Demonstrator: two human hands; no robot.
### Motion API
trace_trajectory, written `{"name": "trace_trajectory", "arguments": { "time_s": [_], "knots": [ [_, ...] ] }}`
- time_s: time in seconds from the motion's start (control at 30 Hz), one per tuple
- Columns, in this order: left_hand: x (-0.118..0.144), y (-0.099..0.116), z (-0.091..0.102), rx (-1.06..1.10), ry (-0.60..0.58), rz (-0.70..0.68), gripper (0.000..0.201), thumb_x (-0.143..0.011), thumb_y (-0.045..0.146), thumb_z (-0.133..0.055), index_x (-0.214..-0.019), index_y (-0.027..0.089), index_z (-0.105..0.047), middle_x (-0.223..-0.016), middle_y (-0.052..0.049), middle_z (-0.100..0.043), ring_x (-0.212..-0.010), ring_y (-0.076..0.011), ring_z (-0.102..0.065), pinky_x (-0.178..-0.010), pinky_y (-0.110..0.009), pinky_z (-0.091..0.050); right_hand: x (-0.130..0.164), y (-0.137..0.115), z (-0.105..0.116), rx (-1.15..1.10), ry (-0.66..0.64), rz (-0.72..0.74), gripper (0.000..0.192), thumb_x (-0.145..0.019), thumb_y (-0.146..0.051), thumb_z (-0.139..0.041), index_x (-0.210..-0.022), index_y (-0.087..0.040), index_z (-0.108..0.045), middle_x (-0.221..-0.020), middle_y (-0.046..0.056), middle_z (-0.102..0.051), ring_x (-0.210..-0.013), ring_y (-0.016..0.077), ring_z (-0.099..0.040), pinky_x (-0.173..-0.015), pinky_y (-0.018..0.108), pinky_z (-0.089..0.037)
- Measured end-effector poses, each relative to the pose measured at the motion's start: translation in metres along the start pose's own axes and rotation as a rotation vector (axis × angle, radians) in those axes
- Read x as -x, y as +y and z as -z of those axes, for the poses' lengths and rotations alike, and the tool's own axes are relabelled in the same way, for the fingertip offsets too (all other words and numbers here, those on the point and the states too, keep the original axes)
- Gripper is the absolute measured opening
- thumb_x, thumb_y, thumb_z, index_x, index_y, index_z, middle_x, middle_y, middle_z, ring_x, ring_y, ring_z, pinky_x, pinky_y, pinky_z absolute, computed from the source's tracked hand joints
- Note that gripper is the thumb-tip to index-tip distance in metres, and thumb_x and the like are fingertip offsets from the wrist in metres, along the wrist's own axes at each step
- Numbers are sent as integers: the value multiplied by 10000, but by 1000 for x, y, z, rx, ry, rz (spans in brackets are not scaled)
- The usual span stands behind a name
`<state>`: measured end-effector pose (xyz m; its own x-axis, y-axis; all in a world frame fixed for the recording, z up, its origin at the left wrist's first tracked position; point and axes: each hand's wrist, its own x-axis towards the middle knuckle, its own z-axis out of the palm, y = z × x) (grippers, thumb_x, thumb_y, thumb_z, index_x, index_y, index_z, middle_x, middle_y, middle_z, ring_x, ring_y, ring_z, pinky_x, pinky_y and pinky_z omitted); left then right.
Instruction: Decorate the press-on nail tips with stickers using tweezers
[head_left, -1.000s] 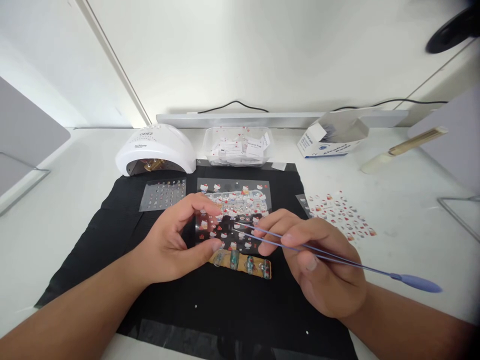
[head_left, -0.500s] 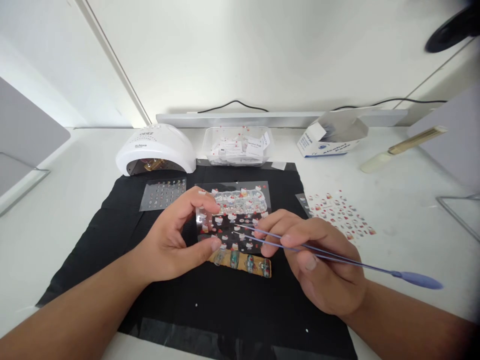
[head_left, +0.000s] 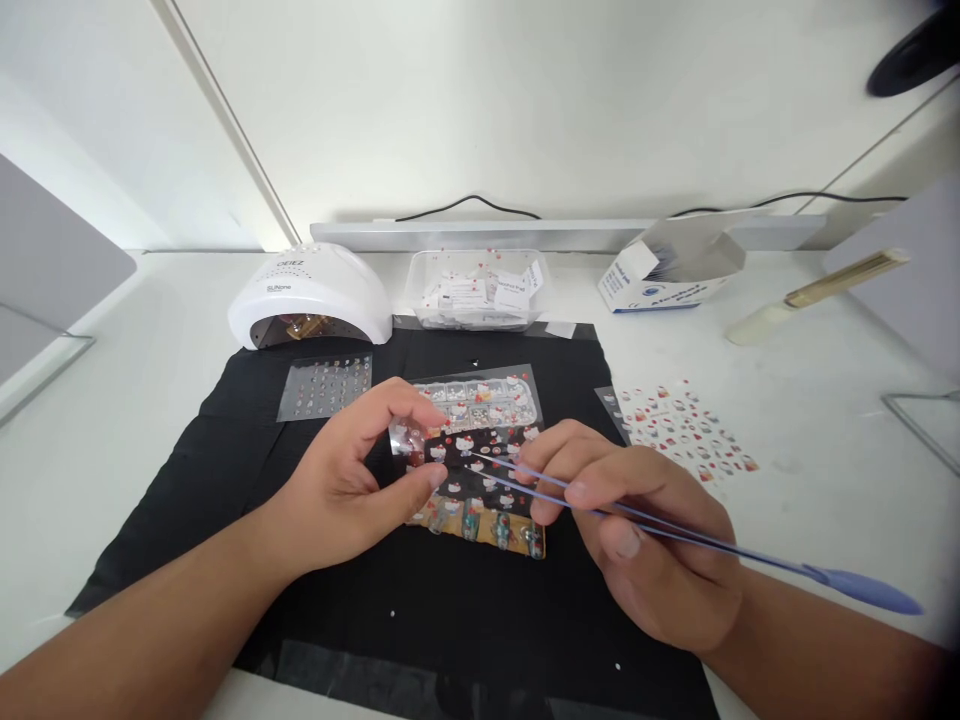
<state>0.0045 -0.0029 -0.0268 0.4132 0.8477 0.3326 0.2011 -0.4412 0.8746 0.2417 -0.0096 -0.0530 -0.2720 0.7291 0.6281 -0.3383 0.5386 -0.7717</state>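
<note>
Sliding nearer, sticker sheet (head_left: 471, 440) now overlaps nail strip (head_left: 487, 528).

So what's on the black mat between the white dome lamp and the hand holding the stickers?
In the head view, a small clear gem sticker sheet lies between the nail lamp and the left hand.

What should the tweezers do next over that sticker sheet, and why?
Probably lower the tweezers in the right hand onto one sticker: their tips hover open above the sticker sheet, which the left hand pinches at its edge.
</note>
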Motion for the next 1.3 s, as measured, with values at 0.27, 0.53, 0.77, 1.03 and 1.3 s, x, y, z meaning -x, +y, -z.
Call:
{"name": "trace_trajectory", "arguments": {
  "time_s": [0.27, 0.53, 0.77, 1.03, 1.3],
  "knots": [
    [-2, 1, 3, -74, 52, -40, 331, -839, 131, -686, -1121, 259, -571, -1010, -42, -514, -935, -192, -511, -832, -321, -435, 2, -3, -2, 16, -3, 2, 225, -909, -217, -559, -1084, -219, -699, -773, 63, -681, -793, 243, -614, -770, 449, -508],
    [-7, 11, 14, -103, -33, -82, 252, -831, 128, -700, -1046, 241, -632, -941, -40, -571, -879, -188, -533, -788, -328, -457, 0, -8, -5, 1, -24, -15, 205, -905, -233, -569, -1060, -225, -704, -735, 50, -689, -721, 225, -631, -741, 446, -528],
    [-8, 10, 14, -100, -40, -83, 159, -849, 133, -692, -975, 223, -658, -858, -31, -611, -784, -164, -561, -707, -300, -464, 0, -6, -2, 20, -55, -7, 214, -907, -227, -555, -1067, -228, -697, -730, 53, -688, -727, 227, -622, -730, 447, -538],
    [-5, 8, 14, -90, -16, -48, 204, -834, 114, -692, -998, 223, -640, -879, -24, -599, -813, -162, -547, -708, -285, -444, -2, -6, 0, 19, -85, 5, 226, -902, -197, -548, -1073, -203, -695, -741, 63, -683, -756, 232, -628, -742, 445, -544],
    [-2, 10, 9, -79, 34, 30, 229, -837, 102, -677, -1020, 233, -632, -881, -10, -592, -748, -127, -549, -644, -236, -449, -5, -6, 1, 35, -106, 24, 218, -900, -187, -546, -1059, -191, -694, -733, 71, -684, -752, 234, -621, -742, 456, -549]
  ]
}}
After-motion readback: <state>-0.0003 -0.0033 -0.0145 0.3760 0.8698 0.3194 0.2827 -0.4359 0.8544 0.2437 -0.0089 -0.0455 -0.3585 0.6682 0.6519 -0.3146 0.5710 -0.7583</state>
